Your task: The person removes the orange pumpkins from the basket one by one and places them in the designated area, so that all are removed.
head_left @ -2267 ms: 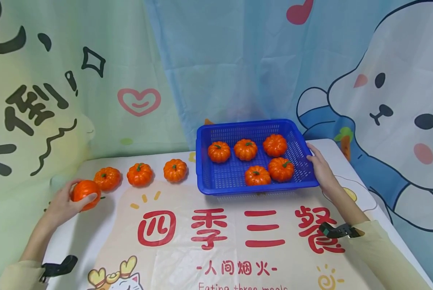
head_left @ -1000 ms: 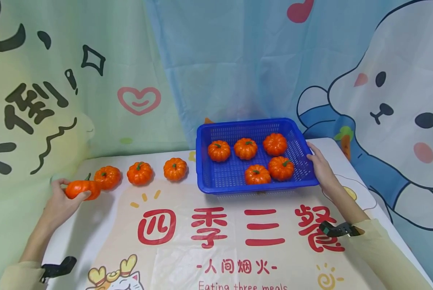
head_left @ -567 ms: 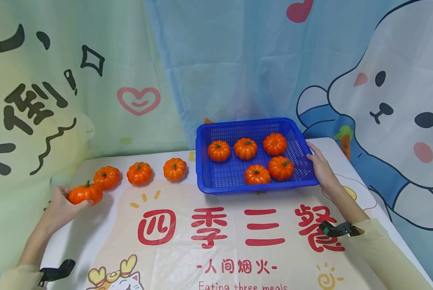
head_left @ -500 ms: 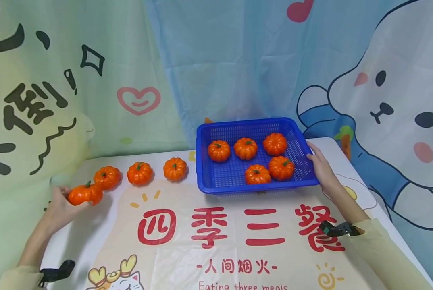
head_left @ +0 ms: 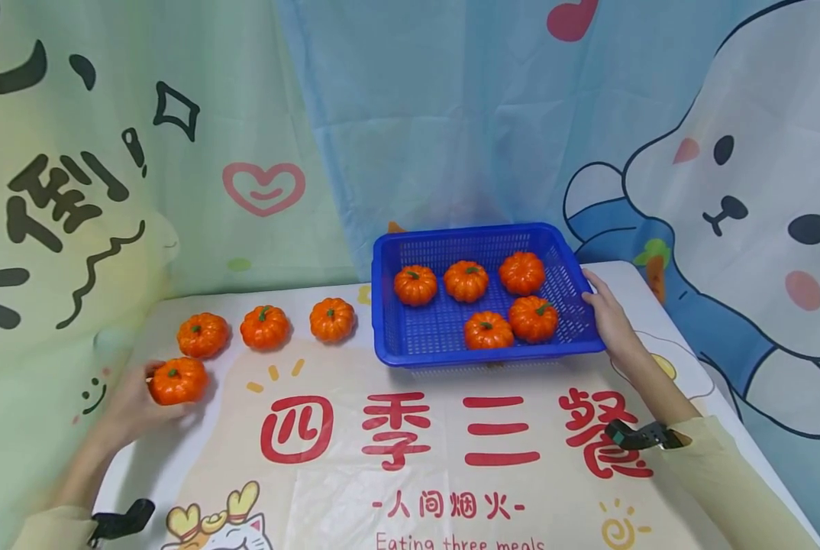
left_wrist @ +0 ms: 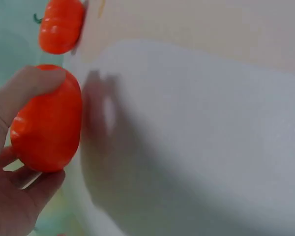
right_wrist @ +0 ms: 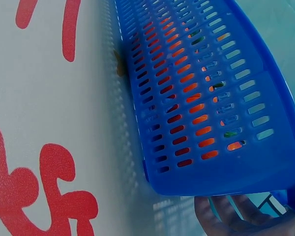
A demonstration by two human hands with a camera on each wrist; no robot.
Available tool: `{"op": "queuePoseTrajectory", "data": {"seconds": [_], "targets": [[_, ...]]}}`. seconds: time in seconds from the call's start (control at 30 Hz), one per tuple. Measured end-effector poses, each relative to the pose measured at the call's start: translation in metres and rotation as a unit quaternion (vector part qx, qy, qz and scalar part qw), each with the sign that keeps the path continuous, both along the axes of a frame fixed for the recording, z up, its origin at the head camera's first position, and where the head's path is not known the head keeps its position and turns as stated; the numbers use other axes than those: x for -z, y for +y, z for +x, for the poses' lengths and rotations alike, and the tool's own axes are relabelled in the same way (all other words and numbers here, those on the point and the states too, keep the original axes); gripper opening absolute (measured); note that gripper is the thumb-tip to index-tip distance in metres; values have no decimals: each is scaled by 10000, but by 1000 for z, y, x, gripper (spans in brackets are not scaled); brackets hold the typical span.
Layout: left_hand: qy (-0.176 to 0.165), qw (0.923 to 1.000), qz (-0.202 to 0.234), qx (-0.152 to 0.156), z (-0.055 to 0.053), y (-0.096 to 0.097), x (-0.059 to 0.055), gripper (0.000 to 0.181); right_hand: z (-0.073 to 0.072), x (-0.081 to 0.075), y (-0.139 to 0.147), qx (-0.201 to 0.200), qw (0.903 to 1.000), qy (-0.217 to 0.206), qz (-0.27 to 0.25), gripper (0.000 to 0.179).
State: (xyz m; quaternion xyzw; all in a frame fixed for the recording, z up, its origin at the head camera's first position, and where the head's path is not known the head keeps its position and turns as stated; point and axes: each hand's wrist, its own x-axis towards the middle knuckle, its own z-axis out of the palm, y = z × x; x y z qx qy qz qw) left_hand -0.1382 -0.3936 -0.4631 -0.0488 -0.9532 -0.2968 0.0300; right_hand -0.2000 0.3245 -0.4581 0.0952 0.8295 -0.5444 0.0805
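Observation:
At the table's left side, my left hand (head_left: 131,412) holds a small orange pumpkin (head_left: 179,381), its green stem facing up. The left wrist view shows the thumb on one side of that pumpkin (left_wrist: 49,130) and fingers on the other, with a shadow cast on the tabletop. My right hand (head_left: 615,325) grips the right end of a blue slotted plastic basket (head_left: 427,336). In the right wrist view, fingers (right_wrist: 228,212) curl under the end rim of the basket (right_wrist: 226,172). Several pumpkins (head_left: 488,331) lie inside.
Three more pumpkins stand in a row along the back left: one (head_left: 204,334) just behind the held one, one (head_left: 265,328) in the middle, and one (head_left: 332,319) nearest the basket. A printed cloth (head_left: 451,405) covers the table. A curtain (head_left: 410,114) hangs behind.
My left hand has turned the pumpkin from tilted to stem-up, then brought it a little right and towards me, apart from the pumpkin behind. The right hand and basket stay put.

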Motion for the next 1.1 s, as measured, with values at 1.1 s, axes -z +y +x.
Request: {"op": "queuePoseTrajectory", "data": {"seconds": [1.1], "targets": [[-683,9778,993,1712,27,146,-55,78,2,-4,0,-17,10000,85,36,55]]}}
